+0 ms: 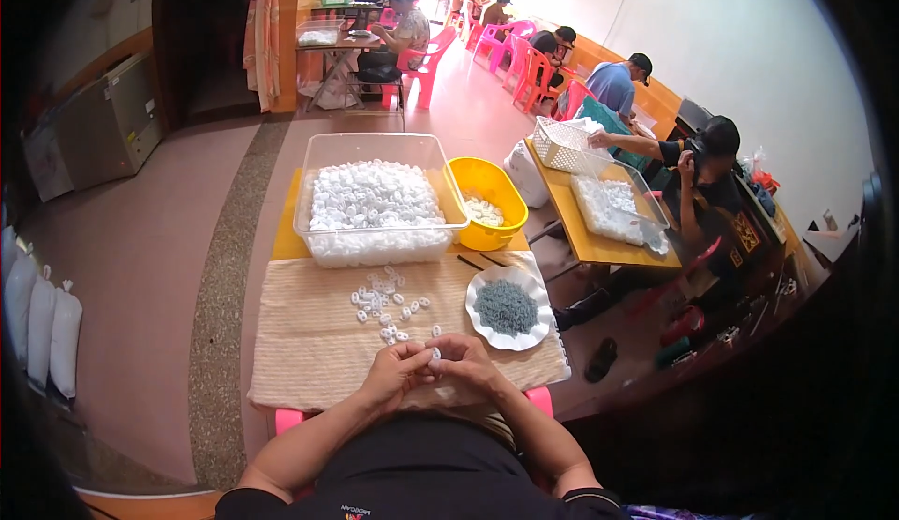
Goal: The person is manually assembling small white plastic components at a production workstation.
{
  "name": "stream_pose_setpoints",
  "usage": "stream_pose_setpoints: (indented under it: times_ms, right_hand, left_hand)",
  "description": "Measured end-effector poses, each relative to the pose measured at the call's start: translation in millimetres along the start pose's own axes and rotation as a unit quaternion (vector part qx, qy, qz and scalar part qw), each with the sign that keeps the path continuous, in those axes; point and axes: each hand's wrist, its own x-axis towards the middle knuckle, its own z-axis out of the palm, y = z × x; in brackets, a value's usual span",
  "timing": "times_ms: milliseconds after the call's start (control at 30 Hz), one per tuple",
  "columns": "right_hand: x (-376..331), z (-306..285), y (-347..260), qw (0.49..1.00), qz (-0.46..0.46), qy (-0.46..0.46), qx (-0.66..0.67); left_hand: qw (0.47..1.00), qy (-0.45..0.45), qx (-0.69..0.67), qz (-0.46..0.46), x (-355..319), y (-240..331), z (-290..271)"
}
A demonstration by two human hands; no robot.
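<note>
Pinching a small white part [435, 354], left hand [398, 372], right hand [465, 361], fingertips meeting

Free room and obstacles, placed relative to the woven mat [309, 351]. Both hands, the left hand [398, 375] and right hand [465, 363], meet at its near edge over a small white piece [435, 354]. Its near-left area lies bare and passable. Scattered white pieces [389, 300] dot its centre. A white dish of grey bits [507, 308] occupies its right edge. The clear bin [375, 200] and yellow bowl [487, 203] wall its far side
</note>
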Motion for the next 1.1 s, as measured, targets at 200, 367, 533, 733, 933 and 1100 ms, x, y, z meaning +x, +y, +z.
stream_pose_setpoints:
  times_ms: [200,367,533,733,933,1100]
  right_hand:
    - [-1.3,-2.0,0.6,1.000,0.014,0.009,-0.007]
    - [-1.9,0.0,-1.2,1.000,0.013,0.013,-0.022]
    - [-2.4,2.5,-4.0,0.999,0.004,0.015,-0.031]
    - [-1.8,1.5,-1.7,0.999,0.000,0.020,-0.040]
    - [-1.8,0.4,1.1,0.999,0.002,0.028,-0.020]
    - [-1.3,0.0,3.0,1.000,-0.003,0.021,-0.008]
  left_hand:
    - [1.000,-0.007,-0.011,0.005,-0.9,-0.4,0.1]
    - [1.000,-0.017,-0.012,0.011,-0.4,-3.0,-1.0]
    - [1.000,-0.001,-0.005,0.019,1.4,-4.4,-1.7]
    - [0.999,-0.014,-0.013,0.028,3.0,-6.8,-3.8]
    - [1.000,-0.006,0.005,0.023,0.4,-5.1,-1.9]
    - [1.000,-0.011,-0.003,0.022,0.4,-4.8,-1.8]
